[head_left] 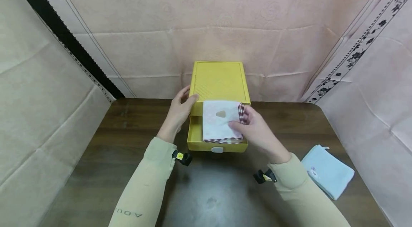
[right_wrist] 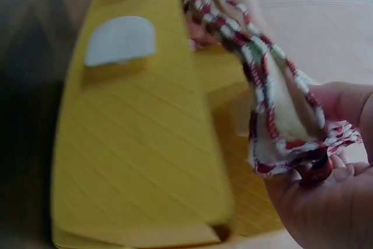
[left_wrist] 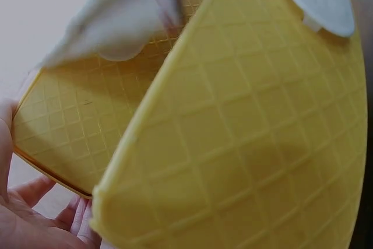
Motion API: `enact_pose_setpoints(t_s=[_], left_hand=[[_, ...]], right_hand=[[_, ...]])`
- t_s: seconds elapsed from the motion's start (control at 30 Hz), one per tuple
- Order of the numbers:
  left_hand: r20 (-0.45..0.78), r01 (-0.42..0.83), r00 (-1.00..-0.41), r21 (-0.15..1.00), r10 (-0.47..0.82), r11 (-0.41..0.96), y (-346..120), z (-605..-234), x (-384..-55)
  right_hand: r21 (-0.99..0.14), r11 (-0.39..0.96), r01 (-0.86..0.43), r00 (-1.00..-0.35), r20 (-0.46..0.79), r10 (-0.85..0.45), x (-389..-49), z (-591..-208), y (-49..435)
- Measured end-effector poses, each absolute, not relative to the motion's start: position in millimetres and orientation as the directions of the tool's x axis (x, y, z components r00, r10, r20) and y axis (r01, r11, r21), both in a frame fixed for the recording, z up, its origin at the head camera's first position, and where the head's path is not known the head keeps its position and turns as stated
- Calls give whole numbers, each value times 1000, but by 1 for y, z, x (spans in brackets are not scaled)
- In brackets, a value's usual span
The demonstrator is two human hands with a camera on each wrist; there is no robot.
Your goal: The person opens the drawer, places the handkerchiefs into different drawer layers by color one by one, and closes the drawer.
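Observation:
A yellow plastic drawer box (head_left: pixel 220 80) stands at the back of the table, its drawer (head_left: pixel 196 130) pulled out toward me. The drawer front carries a white tab handle (head_left: pixel 217 149). With my left hand (head_left: pixel 178 112) I hold the box's left side, thumb at the front top corner and fingers along the side. In my right hand (head_left: pixel 257 126) I pinch the right edge of a folded white towel (head_left: pixel 220 123) with red-and-white checked trim. The towel overlaps the open drawer in the head view; its layered edge (right_wrist: pixel 265 109) shows in the right wrist view.
A folded light blue towel (head_left: pixel 328 171) lies on the brown wooden table (head_left: pixel 135 169) at the right. Pale patterned cloth (head_left: pixel 225 12) hangs behind the box and along both sides.

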State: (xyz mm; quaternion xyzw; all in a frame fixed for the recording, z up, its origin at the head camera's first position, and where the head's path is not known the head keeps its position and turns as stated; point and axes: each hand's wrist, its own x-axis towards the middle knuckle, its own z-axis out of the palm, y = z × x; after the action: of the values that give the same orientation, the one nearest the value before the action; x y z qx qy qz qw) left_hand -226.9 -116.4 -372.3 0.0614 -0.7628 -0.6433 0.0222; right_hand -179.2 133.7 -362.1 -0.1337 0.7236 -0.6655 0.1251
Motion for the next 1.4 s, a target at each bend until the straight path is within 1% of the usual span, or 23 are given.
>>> enact_pose_setpoints(t_s=[0.07, 0.1, 0.2, 0.3, 0.33, 0.47, 0.57, 0.7, 0.87, 0.97, 1.07, 1.17, 1.27, 1.33, 1.4], left_hand=[[-42, -62, -992, 984, -122, 167, -116, -372, -227], [-44, -64, -991, 983, -123, 170, -116, -372, -227], [-46, -69, -991, 981, -125, 184, -116, -372, -226], [-47, -70, -991, 979, -124, 191, -116, -371, -226], [-46, -69, -991, 979, -123, 192, -116, -371, -227], [-45, -68, -991, 979, -123, 192, -116, -372, -227], [-55, -77, -991, 979, -123, 186, -116, -373, -227], [-63, -84, -991, 981, -120, 177, -117, -375, -225], [-74, -99, -988, 978, -133, 186, -119, -377, -225], [-76, -100, -988, 977, -133, 187, -119, -378, -225], [-81, -102, -989, 978, -123, 184, -118, -379, -225], [-89, -109, -989, 977, -116, 183, -117, -379, -225], [-75, -96, -990, 977, -118, 190, -116, -379, -226], [-57, -79, -991, 979, -118, 186, -117, -378, -227], [-48, -70, -992, 980, -120, 187, -117, -377, -227]], right_hand=[[-996, 91, -11, -937, -21, -349, -181, -369, 127], [-992, 120, -21, -943, -21, -332, -182, -372, 124], [-965, 250, -79, -966, 12, -260, -182, -381, 117], [-896, 415, -160, -978, 86, -190, -182, -385, 113], [-876, 449, -178, -978, 107, -180, -182, -387, 112], [-813, 536, -228, -973, 171, -155, -184, -391, 106], [-776, 585, -237, -972, 189, -143, -188, -396, 102], [-690, 689, -223, -975, 164, -152, -193, -401, 94], [-541, 820, -188, -979, 42, -197, -198, -401, 84], [-488, 858, -157, -978, -45, -204, -199, -400, 81], [-484, 863, -144, -975, -79, -207, -197, -398, 82], [-520, 841, -150, -979, -42, -201, -194, -396, 85], [-553, 815, -174, -981, 28, -190, -191, -394, 88], [-549, 814, -189, -980, 58, -188, -190, -394, 88], [-514, 835, -199, -979, 73, -188, -191, -395, 87]])
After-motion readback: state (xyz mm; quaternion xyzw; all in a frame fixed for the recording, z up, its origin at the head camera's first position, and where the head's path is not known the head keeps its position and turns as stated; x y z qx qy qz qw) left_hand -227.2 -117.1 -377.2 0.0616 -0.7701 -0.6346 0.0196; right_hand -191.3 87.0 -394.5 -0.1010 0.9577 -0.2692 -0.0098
